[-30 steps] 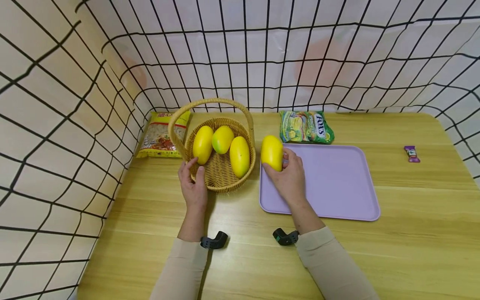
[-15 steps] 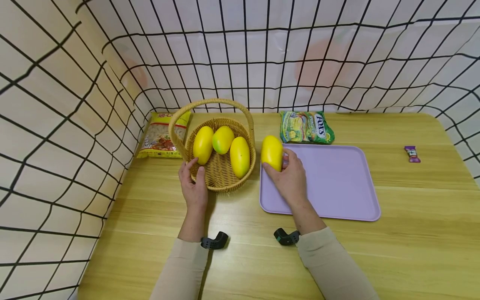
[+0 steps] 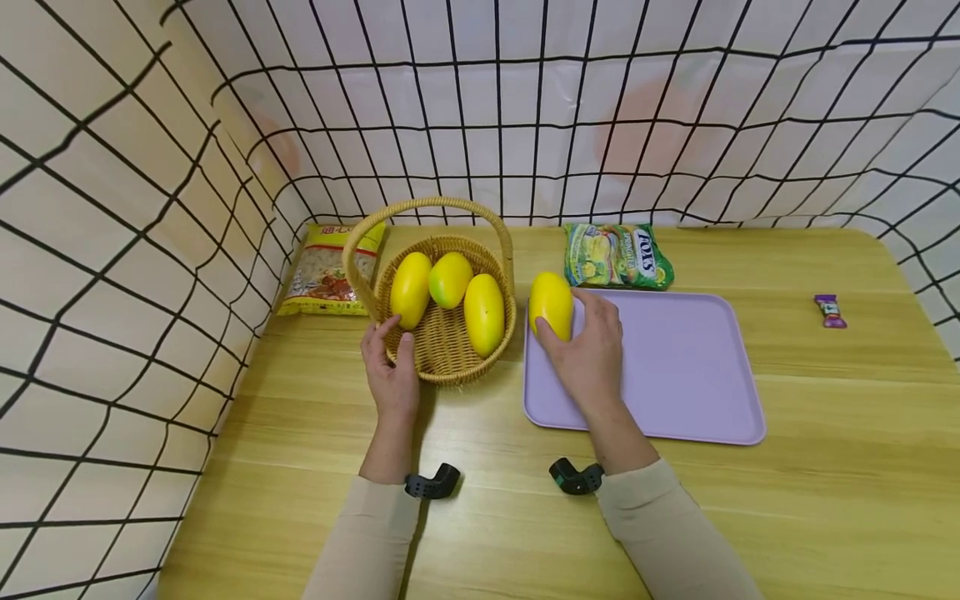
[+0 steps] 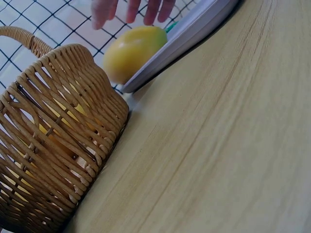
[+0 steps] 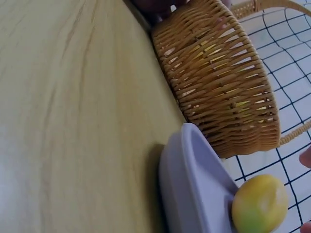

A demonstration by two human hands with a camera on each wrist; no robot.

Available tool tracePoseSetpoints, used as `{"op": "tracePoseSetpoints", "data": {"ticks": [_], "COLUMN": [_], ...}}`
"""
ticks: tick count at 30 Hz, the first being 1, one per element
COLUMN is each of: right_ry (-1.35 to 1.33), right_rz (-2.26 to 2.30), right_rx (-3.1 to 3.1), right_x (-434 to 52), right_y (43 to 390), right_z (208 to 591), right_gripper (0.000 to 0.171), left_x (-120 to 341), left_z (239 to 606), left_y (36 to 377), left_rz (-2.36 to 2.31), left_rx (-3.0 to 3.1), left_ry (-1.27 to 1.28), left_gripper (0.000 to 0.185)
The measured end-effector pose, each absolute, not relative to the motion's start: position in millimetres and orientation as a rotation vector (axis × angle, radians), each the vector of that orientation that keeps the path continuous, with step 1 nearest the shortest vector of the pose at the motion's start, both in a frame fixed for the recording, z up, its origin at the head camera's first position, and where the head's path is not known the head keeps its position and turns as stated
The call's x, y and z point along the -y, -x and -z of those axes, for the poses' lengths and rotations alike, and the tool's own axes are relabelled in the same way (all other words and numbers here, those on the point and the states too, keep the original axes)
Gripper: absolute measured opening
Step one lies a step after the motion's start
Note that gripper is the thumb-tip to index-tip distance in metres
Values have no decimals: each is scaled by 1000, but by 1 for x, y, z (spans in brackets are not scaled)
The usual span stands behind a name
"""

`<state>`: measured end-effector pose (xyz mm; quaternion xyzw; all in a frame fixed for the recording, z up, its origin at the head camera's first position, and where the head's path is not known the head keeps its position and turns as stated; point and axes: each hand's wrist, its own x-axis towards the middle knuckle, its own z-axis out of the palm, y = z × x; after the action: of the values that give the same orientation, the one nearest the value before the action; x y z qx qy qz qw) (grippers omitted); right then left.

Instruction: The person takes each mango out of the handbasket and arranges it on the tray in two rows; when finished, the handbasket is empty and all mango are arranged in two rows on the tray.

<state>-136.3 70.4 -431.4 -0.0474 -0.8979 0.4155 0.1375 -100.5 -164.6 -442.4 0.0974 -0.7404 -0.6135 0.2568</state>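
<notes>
A woven basket (image 3: 442, 354) with a tall handle stands at centre-left and holds three yellow mangoes (image 3: 484, 315). My left hand (image 3: 392, 382) holds its near-left rim, the thumb on the inner side. Another mango (image 3: 551, 300) lies on the left end of a lilac tray (image 3: 690, 367). Around and above it is my right hand (image 3: 589, 358), its fingers spread. In the left wrist view the right fingertips (image 4: 151, 12) hang apart from the mango (image 4: 133, 51). The right wrist view also shows a gap between the mango (image 5: 260, 206) and the fingers.
Behind the basket's left side lies a yellow food packet (image 3: 330, 271). A green FOX'S sweets bag (image 3: 618, 256) sits behind the tray. One small purple wrapped sweet (image 3: 830, 311) is far right on the wooden table (image 3: 825, 467). Black-gridded white cloth (image 3: 517, 108) walls the back and sides.
The right hand's thumb and fingers have loosened from the mango, which stays on the tray's left end. The left hand keeps its place at the basket. The head view has shifted slightly.
</notes>
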Motion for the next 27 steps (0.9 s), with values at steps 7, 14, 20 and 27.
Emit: {"op": "tracePoseSetpoints", "data": {"ticks": [7, 14, 20, 27], "right_ry": [-325, -668, -764, -873], "right_rz": [-1211, -993, -812, -595], "right_rx": [2401, 2624, 2769, 2809], "right_x": [-37, 8, 22, 32], "right_y": [126, 146, 179, 204], "right_z": [414, 403, 405, 411], "right_gripper": [49, 62, 75, 76], "left_x": [165, 168, 168, 162], "left_z": [441, 451, 456, 438], "left_y": [101, 105, 107, 101], "left_rz": [1682, 1645, 1640, 1631], "left_rx": [2002, 2020, 2020, 2009], "left_ry": [-265, -270, -272, -272], "left_gripper": [32, 33, 32, 31]}}
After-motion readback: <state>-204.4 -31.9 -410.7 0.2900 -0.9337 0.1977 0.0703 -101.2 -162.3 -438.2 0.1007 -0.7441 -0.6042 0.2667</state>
